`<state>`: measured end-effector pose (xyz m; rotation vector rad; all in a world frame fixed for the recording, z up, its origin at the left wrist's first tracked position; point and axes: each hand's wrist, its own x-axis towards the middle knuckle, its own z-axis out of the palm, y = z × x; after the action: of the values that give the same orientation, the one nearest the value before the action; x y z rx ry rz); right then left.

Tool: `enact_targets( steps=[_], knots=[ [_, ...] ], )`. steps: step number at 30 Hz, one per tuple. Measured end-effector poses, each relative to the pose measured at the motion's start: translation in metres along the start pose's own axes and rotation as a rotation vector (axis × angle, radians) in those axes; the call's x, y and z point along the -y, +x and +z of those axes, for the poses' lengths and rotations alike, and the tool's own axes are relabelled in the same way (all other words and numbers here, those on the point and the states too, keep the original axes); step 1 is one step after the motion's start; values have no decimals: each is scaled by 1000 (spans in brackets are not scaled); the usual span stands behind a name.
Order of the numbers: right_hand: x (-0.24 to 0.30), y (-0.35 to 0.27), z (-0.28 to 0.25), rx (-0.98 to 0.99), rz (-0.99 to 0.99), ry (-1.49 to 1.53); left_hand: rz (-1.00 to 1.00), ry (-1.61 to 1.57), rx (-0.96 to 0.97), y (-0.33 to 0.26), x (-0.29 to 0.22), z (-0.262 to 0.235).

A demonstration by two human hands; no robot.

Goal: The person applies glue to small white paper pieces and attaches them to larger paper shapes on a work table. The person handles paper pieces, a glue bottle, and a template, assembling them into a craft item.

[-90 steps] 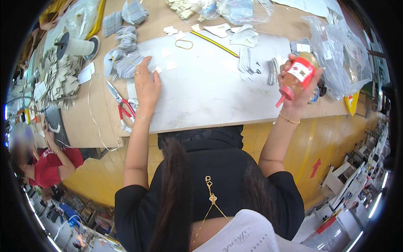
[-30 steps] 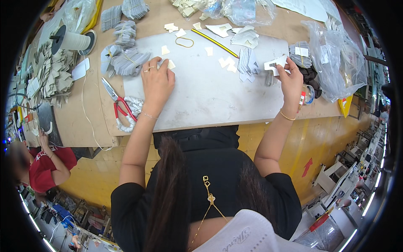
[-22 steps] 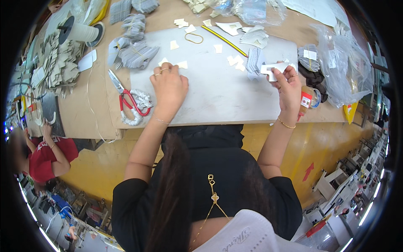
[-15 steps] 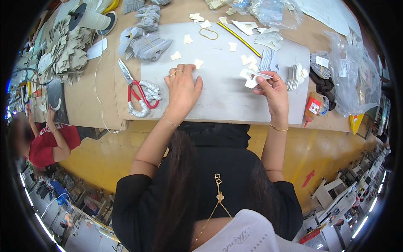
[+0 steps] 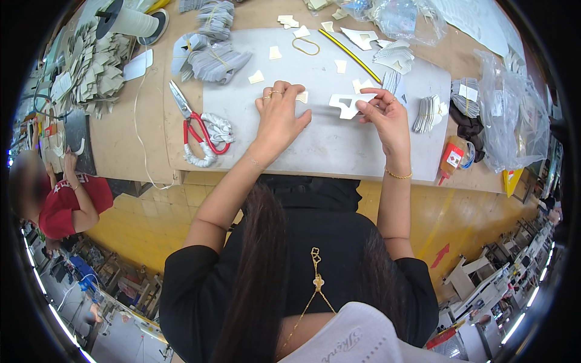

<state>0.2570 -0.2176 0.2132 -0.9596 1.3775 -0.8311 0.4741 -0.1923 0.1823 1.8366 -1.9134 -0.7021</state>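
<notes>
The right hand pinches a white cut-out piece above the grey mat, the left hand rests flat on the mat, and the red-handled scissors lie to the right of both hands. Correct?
Not quite. In the head view the red-handled scissors lie left of both hands, at the mat's left edge. The rest holds: the right hand pinches the white cut-out piece above the grey mat, and the left hand rests flat on it.

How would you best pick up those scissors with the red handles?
Probably by the red loops of the scissors, coming from the near table edge: the loops lie toward the person, the blades point away, and grey wrapping pads one loop.
</notes>
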Motion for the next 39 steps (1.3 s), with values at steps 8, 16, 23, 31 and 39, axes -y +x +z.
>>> enact_targets(
  steps=[8, 16, 23, 31, 39],
  knots=[
    [-8, 18, 22, 126, 41, -15, -49, -296, -104, -5, 23, -16],
    [-21, 30, 52, 136, 55, -89, -157, -191, -69, -9, 29, -11],
    [-19, 32, 59, 136, 49, -217, -174, -197, -57, -8, 26, -10],
    [-12, 30, 62, 81, -23, -384, -164, -115, -103, -5, 22, -11],
    [-9, 33, 62, 81, -13, -437, -213, -72, -88, -1, 19, -10]
  ],
)
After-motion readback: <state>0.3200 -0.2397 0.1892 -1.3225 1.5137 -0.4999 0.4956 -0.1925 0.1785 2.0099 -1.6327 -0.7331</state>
